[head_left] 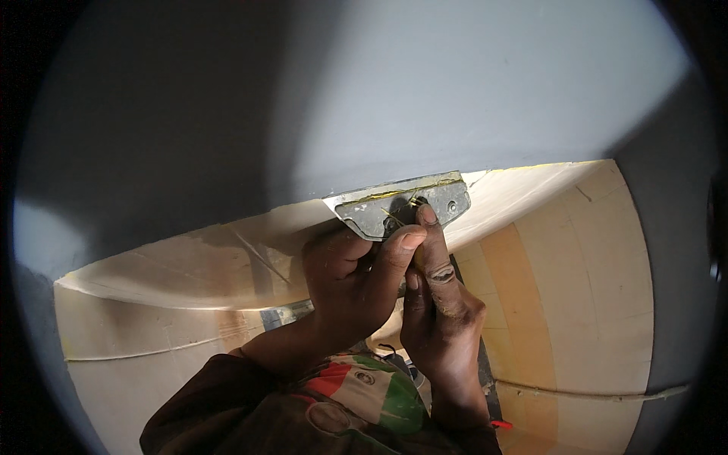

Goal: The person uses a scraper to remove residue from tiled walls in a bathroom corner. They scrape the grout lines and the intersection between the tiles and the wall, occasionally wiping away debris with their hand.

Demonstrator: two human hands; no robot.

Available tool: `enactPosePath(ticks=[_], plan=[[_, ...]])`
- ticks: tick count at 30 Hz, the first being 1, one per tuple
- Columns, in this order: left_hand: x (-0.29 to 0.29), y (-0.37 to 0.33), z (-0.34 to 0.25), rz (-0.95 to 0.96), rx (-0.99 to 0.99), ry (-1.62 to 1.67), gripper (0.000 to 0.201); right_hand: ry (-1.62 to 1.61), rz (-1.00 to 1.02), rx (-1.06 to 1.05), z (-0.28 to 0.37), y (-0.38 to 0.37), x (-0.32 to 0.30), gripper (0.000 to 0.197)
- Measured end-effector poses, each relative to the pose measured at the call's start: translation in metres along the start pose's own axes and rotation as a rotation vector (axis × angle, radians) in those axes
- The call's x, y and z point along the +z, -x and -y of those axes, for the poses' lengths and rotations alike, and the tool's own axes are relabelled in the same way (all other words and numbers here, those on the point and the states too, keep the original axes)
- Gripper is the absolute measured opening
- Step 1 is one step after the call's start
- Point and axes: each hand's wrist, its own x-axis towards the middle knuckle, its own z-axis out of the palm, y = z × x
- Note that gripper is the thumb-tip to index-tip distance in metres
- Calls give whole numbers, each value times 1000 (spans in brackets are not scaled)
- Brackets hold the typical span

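Note:
A grey metal bracket point(368, 218) with angled lower corners and bolt holes sits against the lower edge of a grey panel. Thin yellow strands point(414, 202) stick out by its middle; whether they are wire or thread I cannot tell. My left hand point(345, 280) is just below the bracket, its fingers curled and its thumb stretched toward my right hand. My right hand point(441, 315) has its index fingertip up at the strands, the other fingers bent in. Both hands meet under the bracket, closed around something small that the fingers hide.
The broad smooth grey panel point(470, 83) fills the upper part. Beneath it are curved, cream-coloured walls point(576, 273) with an orange-tan band point(523, 280). A thin cord point(591, 395) runs along the right wall. Below are my dark sleeves and a printed shirt point(364, 387).

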Motion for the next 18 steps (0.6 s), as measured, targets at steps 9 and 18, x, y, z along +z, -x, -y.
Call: enactPosePath(ticks=[9, 18], plan=[[-2, 2, 1, 13, -39, 14, 10, 21, 33, 27, 1, 2, -3, 72], [-4, 3, 4, 19, -6, -80, 12, 7, 46, 52, -3, 6, 0, 71]])
